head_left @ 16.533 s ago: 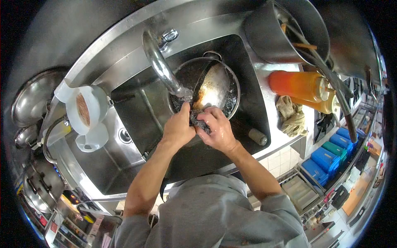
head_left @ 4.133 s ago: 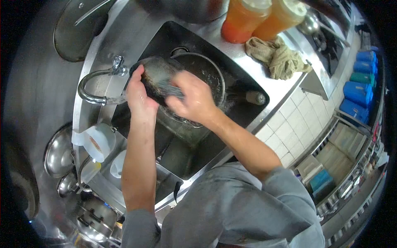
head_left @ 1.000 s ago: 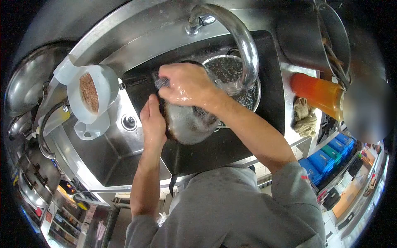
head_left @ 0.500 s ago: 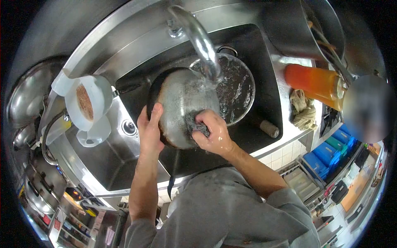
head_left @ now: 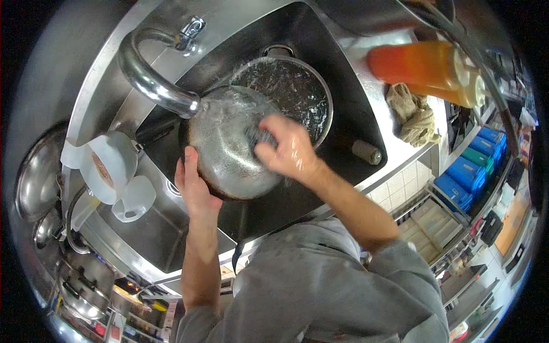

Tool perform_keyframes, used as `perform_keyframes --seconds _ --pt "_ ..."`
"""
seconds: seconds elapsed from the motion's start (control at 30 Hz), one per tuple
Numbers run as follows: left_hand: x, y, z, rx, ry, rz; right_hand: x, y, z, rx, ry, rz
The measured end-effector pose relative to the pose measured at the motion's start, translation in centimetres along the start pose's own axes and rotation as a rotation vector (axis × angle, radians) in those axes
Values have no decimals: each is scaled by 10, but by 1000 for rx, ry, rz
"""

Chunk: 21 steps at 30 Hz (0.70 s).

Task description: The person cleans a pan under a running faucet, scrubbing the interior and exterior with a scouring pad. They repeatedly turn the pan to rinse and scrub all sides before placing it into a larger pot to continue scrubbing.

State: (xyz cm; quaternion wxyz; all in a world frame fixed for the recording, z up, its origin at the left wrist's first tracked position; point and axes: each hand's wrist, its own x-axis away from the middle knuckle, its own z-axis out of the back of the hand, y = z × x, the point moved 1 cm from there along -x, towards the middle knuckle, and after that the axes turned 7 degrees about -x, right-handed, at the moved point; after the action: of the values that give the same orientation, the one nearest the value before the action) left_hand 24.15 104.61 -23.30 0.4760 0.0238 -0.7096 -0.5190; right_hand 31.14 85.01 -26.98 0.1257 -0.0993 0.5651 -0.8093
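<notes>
A round metal pan (head_left: 229, 148) with a browned edge is tilted over the sink, wet under the running faucet (head_left: 166, 94). My left hand (head_left: 197, 186) grips the pan's near left edge. A grey steel wool scrubber (head_left: 255, 135) is pinched in my right hand (head_left: 289, 150) and pressed on the pan's surface; the fingers are slightly blurred. Behind the pan, a large pot (head_left: 327, 94) full of rippling water stands in the dark sink (head_left: 354, 123). The pan partly covers that pot.
Orange-filled squeeze bottles (head_left: 412, 66) and a crumpled cloth (head_left: 414, 117) lie on the right ledge. A whitish roll-like object (head_left: 366, 152) rests in the sink's right corner. Cut plastic jugs (head_left: 117, 157) stand at left, near metal lids (head_left: 43, 171). Blue bins (head_left: 463, 174) sit lower right.
The view has shifted, with the faucet now further left. My right hand has moved the scrubber up across the pan. The pan has turned, showing its surface more squarely.
</notes>
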Motion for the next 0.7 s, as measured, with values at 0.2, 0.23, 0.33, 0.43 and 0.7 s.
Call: perform_keyframes --seconds 0.2,0.23,0.33,0.43,0.7 --pt "0 -3 0 -27 28 -12 3 -13 -7 5 -1 -72" --pt "0 -3 -1 -40 19 -4 12 -29 -19 28 -50 55" --pt "6 -4 7 -9 -51 -39 27 -38 -11 -46 -87 -63" --pt "9 -1 -1 -32 27 -43 38 11 20 14 59 -245" --pt "-3 -2 -2 -46 -36 -56 49 27 16 41 75 -187"
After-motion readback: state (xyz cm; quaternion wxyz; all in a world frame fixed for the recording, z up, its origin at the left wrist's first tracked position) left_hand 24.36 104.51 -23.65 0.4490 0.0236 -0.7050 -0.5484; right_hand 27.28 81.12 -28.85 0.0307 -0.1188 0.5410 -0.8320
